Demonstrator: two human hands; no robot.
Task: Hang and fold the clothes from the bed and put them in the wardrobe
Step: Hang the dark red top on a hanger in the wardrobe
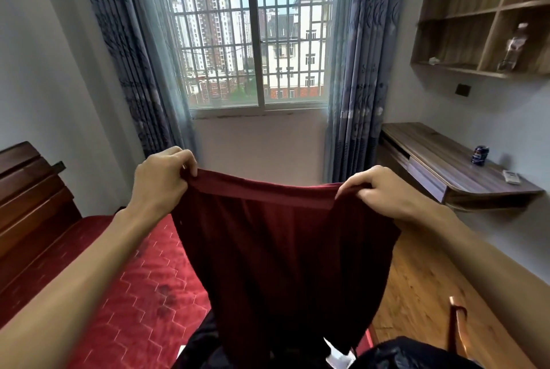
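A dark maroon garment (282, 249) hangs spread out in front of me, held up by its banded top edge. My left hand (160, 178) pinches the left corner of that edge, and my right hand (378, 190) pinches the right corner. The cloth drops down over the red quilted bed (140, 294), hiding what lies under it. Black clothing (199, 345) shows at the bottom of the view, beneath the garment's lower end. No wardrobe is in view.
A dark wooden headboard (32, 202) stands at the left. A barred window (253, 41) with blue curtains faces me. At the right, a wall-mounted wooden desk (455, 169) carries a can (479, 155) and a remote (512, 176), beneath wooden shelves (476, 20). Wooden floor (416, 294) lies right of the bed.
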